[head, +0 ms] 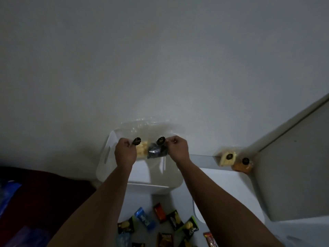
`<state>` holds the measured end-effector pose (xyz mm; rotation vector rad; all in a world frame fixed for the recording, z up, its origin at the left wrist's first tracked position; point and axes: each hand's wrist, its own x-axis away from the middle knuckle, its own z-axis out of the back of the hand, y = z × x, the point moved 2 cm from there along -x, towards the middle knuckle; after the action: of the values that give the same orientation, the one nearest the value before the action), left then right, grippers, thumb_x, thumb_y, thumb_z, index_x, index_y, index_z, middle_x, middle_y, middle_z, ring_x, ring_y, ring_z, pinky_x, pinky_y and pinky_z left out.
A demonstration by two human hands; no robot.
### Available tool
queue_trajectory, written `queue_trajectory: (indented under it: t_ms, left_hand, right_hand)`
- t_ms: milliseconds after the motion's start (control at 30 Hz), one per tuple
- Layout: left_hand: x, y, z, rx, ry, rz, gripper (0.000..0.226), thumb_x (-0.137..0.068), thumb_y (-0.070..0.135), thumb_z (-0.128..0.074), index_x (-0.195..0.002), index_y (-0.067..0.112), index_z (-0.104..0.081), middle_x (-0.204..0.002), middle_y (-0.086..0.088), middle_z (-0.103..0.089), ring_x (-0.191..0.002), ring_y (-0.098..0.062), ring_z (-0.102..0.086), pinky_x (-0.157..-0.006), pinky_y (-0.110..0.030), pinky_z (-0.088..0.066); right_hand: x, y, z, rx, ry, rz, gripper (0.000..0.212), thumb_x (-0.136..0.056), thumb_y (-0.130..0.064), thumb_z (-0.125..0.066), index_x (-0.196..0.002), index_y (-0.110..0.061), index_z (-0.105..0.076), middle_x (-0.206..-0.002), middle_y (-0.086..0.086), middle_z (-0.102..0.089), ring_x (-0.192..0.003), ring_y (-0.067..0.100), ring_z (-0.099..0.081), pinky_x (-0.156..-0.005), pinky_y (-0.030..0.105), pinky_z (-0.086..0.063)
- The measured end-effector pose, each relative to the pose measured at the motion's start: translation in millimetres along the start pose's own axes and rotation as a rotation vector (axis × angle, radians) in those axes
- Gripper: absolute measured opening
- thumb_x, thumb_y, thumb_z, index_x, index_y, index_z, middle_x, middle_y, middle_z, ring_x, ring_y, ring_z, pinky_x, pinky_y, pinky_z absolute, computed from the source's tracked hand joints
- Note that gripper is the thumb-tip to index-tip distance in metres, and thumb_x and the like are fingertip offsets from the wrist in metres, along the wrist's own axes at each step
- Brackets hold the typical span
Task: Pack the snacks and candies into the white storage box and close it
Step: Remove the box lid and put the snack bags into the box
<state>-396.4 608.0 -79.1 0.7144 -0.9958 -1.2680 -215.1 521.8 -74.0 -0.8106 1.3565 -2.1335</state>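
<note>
The white storage box (106, 157) stands open against the wall, near the table's far edge. Over its far half, my left hand (124, 152) pinches a clear packet of yellow snacks (141, 147) by its dark-labelled top. My right hand (178, 148) likewise grips a dark snack packet (156, 151) by the top. Both packets hang side by side inside the box opening. Several small candy and snack packs (160, 223) in black, green, blue and red lie scattered on the white table near me.
A white lid (222, 193) lies on the table right of the box. Two more clear packets, yellow (227, 158) and orange (243, 164), rest in the corner by a white panel (293, 157). Dark red cloth (44, 193) and blue plastic lie left.
</note>
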Motion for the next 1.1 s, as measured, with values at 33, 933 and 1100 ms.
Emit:
queue_trajectory:
  t_ms: [33,933,1100]
  left_hand:
    - [-7.6,-10.5,-1.0,-0.020,-0.006,0.019,0.008,-0.088,0.003,-0.057,-0.089,0.010,-0.058,-0.091,-0.009,-0.064,-0.091,-0.032,-0.062,-0.078,-0.036,-0.047]
    - [53.9,59.0,-40.3,0.232,0.001,0.024,0.023,-0.095,0.015,-0.057,-0.116,0.015,-0.066,-0.115,0.001,-0.066,-0.104,-0.020,-0.061,-0.087,-0.028,-0.044]
    - [113.5,90.3,-107.2,0.236,-0.202,-0.099,0.019,-0.092,0.015,-0.057,-0.106,0.019,-0.069,-0.104,0.006,-0.067,-0.096,-0.016,-0.063,-0.081,-0.026,-0.045]
  right_hand:
    - [-3.7,6.5,-11.5,-0.002,0.003,-0.039,0.020,-0.084,-0.008,-0.061,-0.082,-0.018,-0.078,-0.089,0.002,-0.077,-0.087,0.019,-0.072,-0.081,0.031,-0.057]
    - [23.2,10.6,18.8,-0.070,0.010,-0.007,0.018,-0.088,-0.028,-0.061,-0.075,-0.032,-0.072,-0.084,-0.005,-0.078,-0.086,0.018,-0.075,-0.084,0.050,-0.062]
    - [23.6,42.3,111.0,-0.051,0.184,-0.037,0.021,-0.089,-0.019,-0.056,-0.086,-0.032,-0.073,-0.087,-0.007,-0.078,-0.087,0.011,-0.073,-0.086,0.048,-0.061]
